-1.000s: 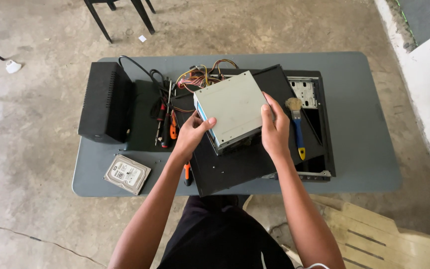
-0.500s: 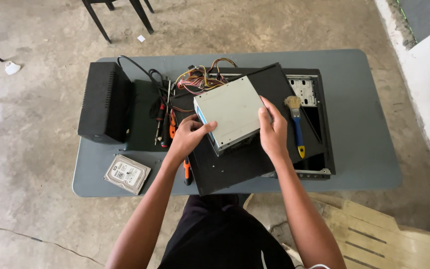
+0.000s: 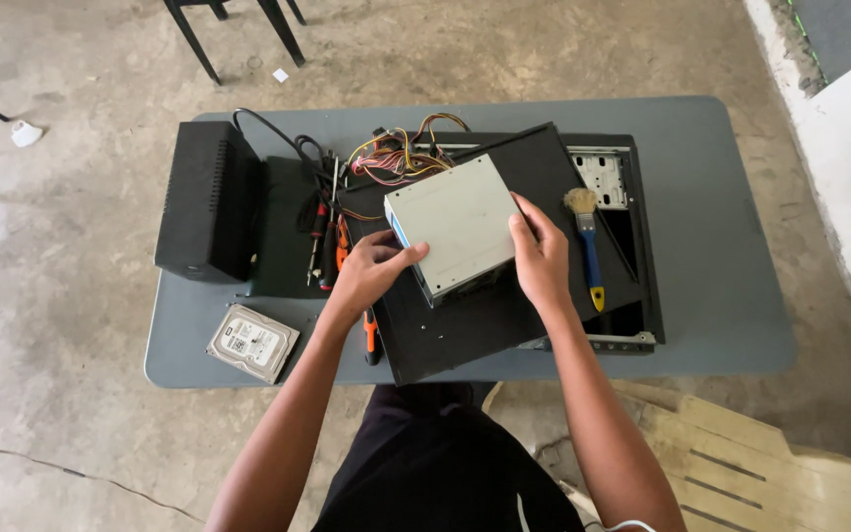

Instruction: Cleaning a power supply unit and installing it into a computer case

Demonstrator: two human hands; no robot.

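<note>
1 label shows: a white rectangular sticker with dark print covers the top of the silver hard drive [image 3: 252, 343], lying at the tabletop's [image 3: 721, 246] near-left corner; no packages, signs or screens.

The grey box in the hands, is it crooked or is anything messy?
Yes. The grey box sits askew between the left hand and right hand, on a black panel lying crooked over the open case. Coloured wires tangle behind it.
</note>
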